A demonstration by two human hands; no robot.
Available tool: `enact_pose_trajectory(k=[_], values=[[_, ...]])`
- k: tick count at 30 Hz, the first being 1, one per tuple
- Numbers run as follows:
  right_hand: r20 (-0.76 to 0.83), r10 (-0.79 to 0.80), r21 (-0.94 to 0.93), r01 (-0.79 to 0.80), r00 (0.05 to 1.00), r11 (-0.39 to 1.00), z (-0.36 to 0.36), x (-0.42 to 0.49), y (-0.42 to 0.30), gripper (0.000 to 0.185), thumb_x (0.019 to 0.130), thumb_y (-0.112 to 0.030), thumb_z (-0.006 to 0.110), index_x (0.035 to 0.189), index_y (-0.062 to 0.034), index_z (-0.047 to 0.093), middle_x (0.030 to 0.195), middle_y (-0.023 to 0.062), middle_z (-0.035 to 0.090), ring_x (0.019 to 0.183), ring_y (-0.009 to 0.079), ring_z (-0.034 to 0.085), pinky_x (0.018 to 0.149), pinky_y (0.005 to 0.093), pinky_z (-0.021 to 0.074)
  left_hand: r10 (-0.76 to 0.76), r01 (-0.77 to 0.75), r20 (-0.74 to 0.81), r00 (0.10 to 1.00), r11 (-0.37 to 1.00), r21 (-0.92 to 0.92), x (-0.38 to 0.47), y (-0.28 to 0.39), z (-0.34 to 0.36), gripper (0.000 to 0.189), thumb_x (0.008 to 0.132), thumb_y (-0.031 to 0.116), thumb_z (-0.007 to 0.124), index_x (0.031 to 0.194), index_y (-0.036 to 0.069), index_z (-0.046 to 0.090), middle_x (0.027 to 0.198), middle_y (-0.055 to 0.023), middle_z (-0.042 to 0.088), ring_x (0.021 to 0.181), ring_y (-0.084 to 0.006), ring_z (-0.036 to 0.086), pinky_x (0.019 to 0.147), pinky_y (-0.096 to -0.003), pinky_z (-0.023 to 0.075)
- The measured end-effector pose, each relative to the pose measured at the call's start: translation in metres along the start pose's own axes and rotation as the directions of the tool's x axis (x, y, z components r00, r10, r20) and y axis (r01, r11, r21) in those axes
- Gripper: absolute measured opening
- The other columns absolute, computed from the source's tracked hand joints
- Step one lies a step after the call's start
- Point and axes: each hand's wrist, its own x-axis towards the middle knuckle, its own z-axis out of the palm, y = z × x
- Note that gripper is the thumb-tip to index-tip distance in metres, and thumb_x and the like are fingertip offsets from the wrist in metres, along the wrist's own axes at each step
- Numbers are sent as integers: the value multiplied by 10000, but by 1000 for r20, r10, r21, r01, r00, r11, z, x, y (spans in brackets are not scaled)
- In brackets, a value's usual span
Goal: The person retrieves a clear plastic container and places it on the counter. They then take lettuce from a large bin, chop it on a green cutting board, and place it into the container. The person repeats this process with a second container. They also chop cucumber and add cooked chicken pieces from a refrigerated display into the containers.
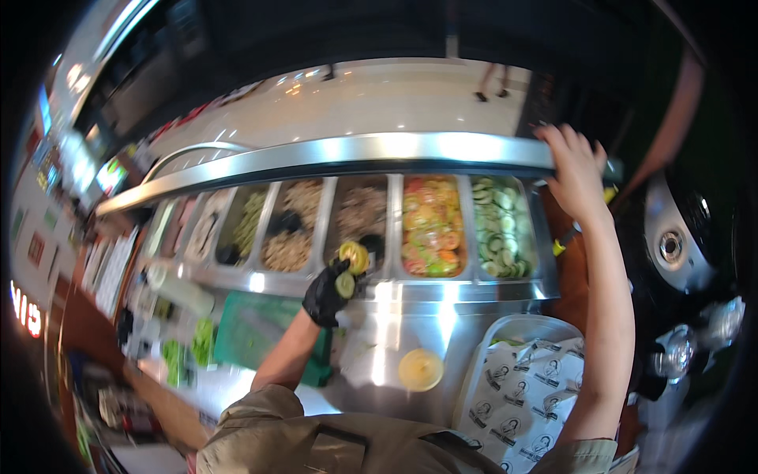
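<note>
My left hand (324, 301), in a black glove, holds a yellowish tomato slice (355, 256) and a cucumber slice (344, 285). It hovers at the front edge of the steel food pan with shredded filling (359, 213). My bare right hand (573, 172) grips the right end of a long stainless steel lid edge (379, 149) behind the pans. Sliced tomatoes (433, 228) fill the pan to the right of my left hand, and cucumber slices (502, 228) fill the one beyond.
A green cutting board (249, 332) with a knife lies left, beside lettuce in clear containers (203, 342). A small tub of pale sauce (420, 370) stands on the steel counter. Printed paper covers a clear plastic bin (474, 379) at right. A passer-by's legs (492, 80) show beyond.
</note>
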Motion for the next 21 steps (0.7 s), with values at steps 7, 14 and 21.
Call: enact_pose_trajectory(k=[7, 14, 21], values=[[240, 65, -152, -29, 969, 988, 21, -95, -44, 592, 589, 35, 686, 1124, -142, 502, 1082, 42, 488, 1114, 266, 480, 1041, 662, 211, 170, -162, -34, 985, 831, -532, -183, -31, -76, 524, 909, 140, 479, 1399, 48, 317, 1312, -205, 446, 1222, -325, 478, 986, -461, 450], [342, -62, -150, 120, 938, 981, 62, -159, -64, 335, 680, -74, 662, 973, -131, 512, 977, 43, 520, 1018, 254, 515, 1017, 679, 222, 192, -176, -51, 980, 722, -669, -222, -40, -104, 451, 893, 305, 551, 1254, 43, 490, 1198, -147, 554, 1114, -290, 553, 937, -431, 475], [-72, 103, 47, -100, 992, 994, -17, -122, -66, 257, 738, -110, 664, 974, -71, 571, 968, 70, 563, 1024, 248, 524, 947, 537, 287, 105, -243, -253, 962, 752, -612, -224, -33, -148, 323, 866, 331, 607, 1066, 78, 590, 1004, -88, 609, 1003, -282, 585, 856, -400, 509]])
